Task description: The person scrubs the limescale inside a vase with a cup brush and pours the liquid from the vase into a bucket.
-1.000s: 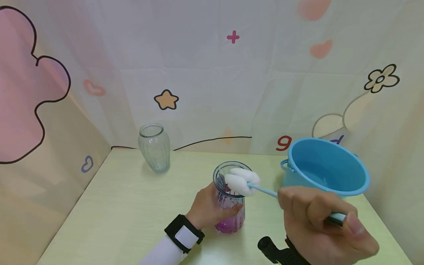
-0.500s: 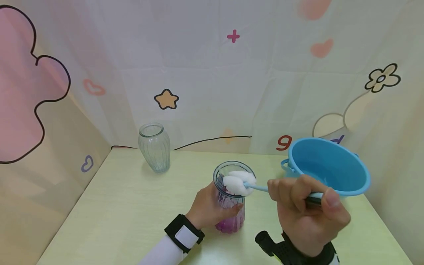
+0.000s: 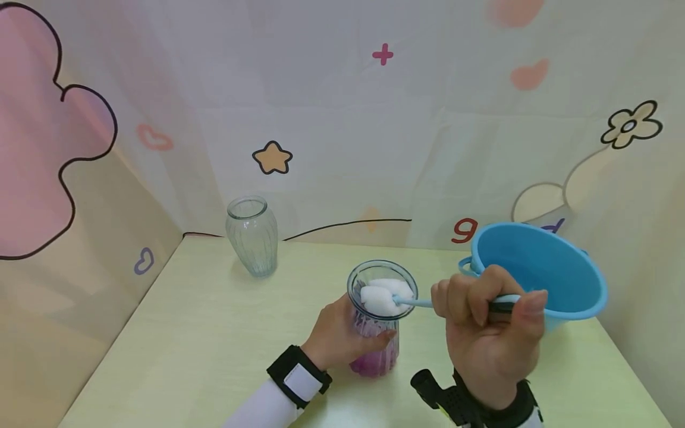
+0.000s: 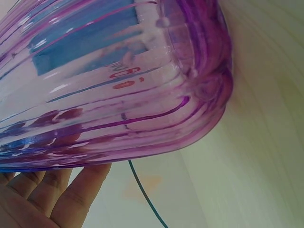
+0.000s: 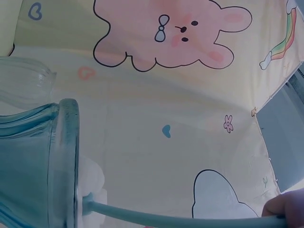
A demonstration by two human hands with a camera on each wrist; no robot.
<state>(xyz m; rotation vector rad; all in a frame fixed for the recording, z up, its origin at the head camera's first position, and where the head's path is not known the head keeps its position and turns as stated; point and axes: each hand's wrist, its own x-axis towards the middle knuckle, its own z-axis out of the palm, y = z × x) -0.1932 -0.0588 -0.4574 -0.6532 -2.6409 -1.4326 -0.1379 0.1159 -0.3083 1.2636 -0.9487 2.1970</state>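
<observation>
My left hand grips a ribbed glass vase, tinted pink-purple low down and bluish near the rim. In the left wrist view its fingers lie along the side of the vase. My right hand holds a sponge brush by its light blue handle. The brush's white sponge head is at the vase's mouth. The right wrist view shows the sponge just beyond the glass rim, with the handle running to my fingers at the lower right.
A clear ribbed glass vase stands at the back left of the pale table. Behind my right hand, on the right, is a blue bucket. A printed curtain hangs behind the table.
My right hand has moved left, bringing the sponge head from the vase's right rim to over its opening. My left hand stays on the vase. The view has shifted slightly.
</observation>
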